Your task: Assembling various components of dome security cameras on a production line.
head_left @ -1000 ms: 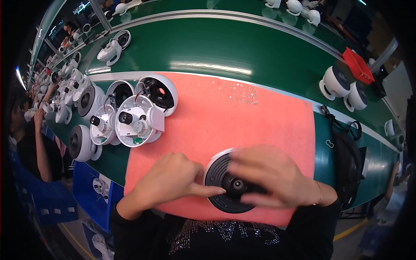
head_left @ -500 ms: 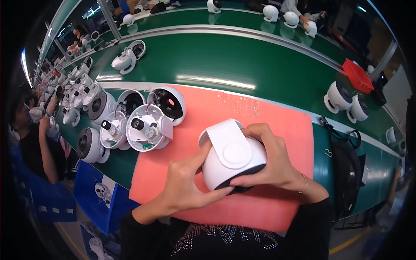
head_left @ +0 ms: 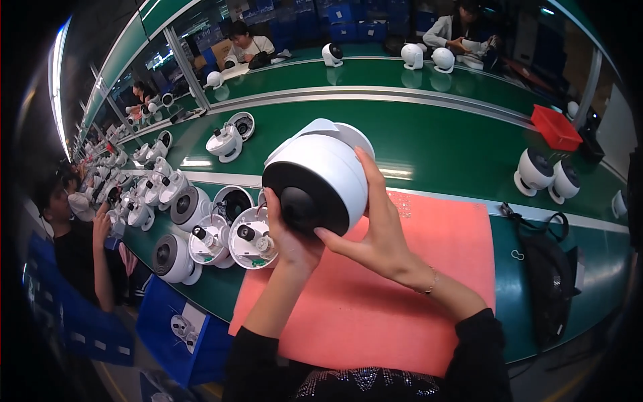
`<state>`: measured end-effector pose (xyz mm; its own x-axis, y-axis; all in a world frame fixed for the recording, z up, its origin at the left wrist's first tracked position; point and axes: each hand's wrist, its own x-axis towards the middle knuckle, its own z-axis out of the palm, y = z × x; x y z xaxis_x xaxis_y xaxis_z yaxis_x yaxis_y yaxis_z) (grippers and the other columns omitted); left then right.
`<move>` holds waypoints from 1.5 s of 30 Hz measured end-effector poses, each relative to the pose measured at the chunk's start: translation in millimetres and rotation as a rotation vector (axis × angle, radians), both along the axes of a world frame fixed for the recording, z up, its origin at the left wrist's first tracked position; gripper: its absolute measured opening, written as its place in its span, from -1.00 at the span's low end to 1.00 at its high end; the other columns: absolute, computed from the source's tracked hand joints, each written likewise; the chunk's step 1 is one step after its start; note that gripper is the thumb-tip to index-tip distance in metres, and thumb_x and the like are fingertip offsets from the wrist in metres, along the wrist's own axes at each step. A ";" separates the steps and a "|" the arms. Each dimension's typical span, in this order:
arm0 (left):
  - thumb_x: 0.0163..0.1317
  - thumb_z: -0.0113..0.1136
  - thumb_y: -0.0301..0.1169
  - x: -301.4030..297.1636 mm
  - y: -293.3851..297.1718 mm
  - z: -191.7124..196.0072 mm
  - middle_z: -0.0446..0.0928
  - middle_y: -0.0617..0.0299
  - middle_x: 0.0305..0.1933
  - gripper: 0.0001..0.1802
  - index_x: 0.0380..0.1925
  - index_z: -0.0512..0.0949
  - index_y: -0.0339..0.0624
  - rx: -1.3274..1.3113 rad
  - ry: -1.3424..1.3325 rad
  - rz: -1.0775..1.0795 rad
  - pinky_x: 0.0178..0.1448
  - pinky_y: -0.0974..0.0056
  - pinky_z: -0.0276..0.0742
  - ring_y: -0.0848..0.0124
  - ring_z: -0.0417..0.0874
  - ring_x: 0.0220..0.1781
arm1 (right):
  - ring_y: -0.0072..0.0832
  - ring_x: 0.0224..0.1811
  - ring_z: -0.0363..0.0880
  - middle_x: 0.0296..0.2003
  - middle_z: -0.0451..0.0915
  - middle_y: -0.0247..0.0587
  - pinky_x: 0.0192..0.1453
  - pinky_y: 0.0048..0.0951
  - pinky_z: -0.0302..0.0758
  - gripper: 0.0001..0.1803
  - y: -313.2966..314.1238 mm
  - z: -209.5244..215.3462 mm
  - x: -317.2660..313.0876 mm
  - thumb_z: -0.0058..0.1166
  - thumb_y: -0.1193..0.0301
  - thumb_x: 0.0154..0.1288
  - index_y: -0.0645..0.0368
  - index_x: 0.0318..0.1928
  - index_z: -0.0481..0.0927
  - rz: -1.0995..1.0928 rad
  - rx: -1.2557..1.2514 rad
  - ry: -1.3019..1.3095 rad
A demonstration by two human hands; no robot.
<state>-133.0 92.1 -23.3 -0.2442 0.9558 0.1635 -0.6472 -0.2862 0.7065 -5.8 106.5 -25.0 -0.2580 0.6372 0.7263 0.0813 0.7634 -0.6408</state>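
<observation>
The left hand [head_left: 297,242] and right hand [head_left: 383,231] are grasping the white device [head_left: 325,175], their fingers [head_left: 376,187] pressing its sides. They are holding it above the counter [head_left: 214,291], its black face turning toward the wearer. Open shells [head_left: 258,244] are lying leftward.

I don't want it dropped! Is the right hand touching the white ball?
Touching. The head view shows the right hand against the white ball, a finger along its side.
</observation>
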 end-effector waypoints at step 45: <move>0.27 -0.09 -0.14 -144.3 -60.2 -69.6 0.46 0.08 0.03 -0.50 0.07 0.31 -0.28 -0.387 0.248 0.083 0.02 0.19 0.55 0.30 0.55 0.02 | -0.30 -0.09 0.18 -0.12 0.42 -0.42 0.27 -0.03 0.31 -0.71 69.5 -94.9 0.3 0.16 0.58 -0.25 -0.02 -0.40 0.55 -0.258 0.852 -0.486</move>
<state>-277.3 31.9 -92.9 -0.3211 0.9369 -0.1378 -0.4310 -0.0150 0.9022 -5.4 176.0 -120.0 -0.5741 0.0340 0.8181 0.4149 0.8735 0.2548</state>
